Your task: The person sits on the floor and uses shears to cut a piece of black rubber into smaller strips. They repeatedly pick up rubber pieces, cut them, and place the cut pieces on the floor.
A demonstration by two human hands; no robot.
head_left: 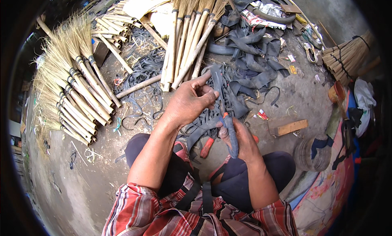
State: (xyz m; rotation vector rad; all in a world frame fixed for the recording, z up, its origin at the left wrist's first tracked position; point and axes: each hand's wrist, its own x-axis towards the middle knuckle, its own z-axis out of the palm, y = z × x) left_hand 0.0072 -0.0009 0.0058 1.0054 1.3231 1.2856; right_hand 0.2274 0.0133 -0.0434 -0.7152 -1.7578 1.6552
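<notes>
My left hand (188, 103) pinches a dark grey rubber strip (217, 80) between thumb and fingers, holding it upright above the floor. In my right hand (246, 143) is a pair of scissors (231, 136), its handle wrapped in grey-blue material with a bit of orange near the pivot. The blades point up and away from me, against the strip's lower part. Whether they are cutting into it I cannot tell. Beneath my hands lies a heap of cut rubber strips (204, 123). A red object (207, 147) rests close to my legs.
Brooms lie in a row (77, 93) at the left; more brooms (190, 40) lie ahead. Bamboo sticks (112, 27) are stacked behind. Rubber sheets (253, 60) pile up at the far right. A wood block (292, 127), a round container (312, 154) and a bristle bundle (345, 58) are rightward.
</notes>
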